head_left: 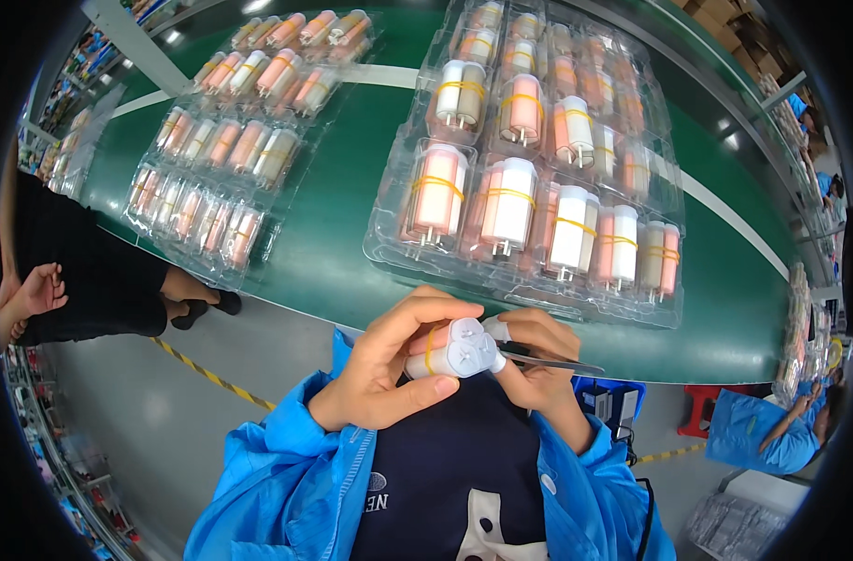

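Just on the near side of the green table (328, 248), my left hand (375, 374) is clamped round a banded bundle (428, 361), its long axis running rightward toward my right hand (544, 385), closed on a thin metal tool (568, 365) (touching the bundle or not, I can't tell).

The left hand (365, 369) covers the near-left side of the bundle (433, 357), hiding the rear ends of its cylinders. The right hand (541, 383) conceals the grip of a thin metal tool (571, 366), so its kind is unclear. In the clear tray (398, 251), the farthest bundles blur behind layers of plastic. The dark rim cuts off the head of a person in black (80, 271) at left. The blue jacket (267, 510) runs out of the lower edge. Distant shelves at lower left are too small to read.
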Tool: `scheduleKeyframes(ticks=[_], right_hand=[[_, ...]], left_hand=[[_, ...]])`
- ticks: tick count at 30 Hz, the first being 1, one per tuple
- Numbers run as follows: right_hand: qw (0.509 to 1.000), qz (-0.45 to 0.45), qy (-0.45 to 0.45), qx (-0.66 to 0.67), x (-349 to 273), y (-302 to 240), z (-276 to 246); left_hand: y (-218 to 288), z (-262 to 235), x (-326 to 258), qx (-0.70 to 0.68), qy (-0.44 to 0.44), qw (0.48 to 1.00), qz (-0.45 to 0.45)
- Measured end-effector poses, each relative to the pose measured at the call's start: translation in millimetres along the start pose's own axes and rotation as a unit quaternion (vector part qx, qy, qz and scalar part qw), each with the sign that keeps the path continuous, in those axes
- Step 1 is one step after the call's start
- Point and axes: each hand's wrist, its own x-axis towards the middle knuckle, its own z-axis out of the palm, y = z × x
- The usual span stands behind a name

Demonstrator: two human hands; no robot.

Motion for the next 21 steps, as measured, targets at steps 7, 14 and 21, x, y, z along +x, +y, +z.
scheduleKeyframes(ticks=[7, 14, 21], right_hand=[[1.000, 0.000, -0.003, -0.007, 0.1, 1.3, 1.6], [1.000, -0.005, -0.009, -0.022, 1.0, 2.6, 1.7], [1.000, 0.000, -0.011, -0.023, 0.6, 3.6, 3.0]], left_hand=[[0.2, 0.7, 0.1, 0.061, 0.011, 0.998, 0.022], [4.0, 4.5, 2.1, 0.169, 0.026, 0.985, 0.031], [-4.0, 5.0, -1.1, 0.248, 0.072, 0.961, 0.102]])
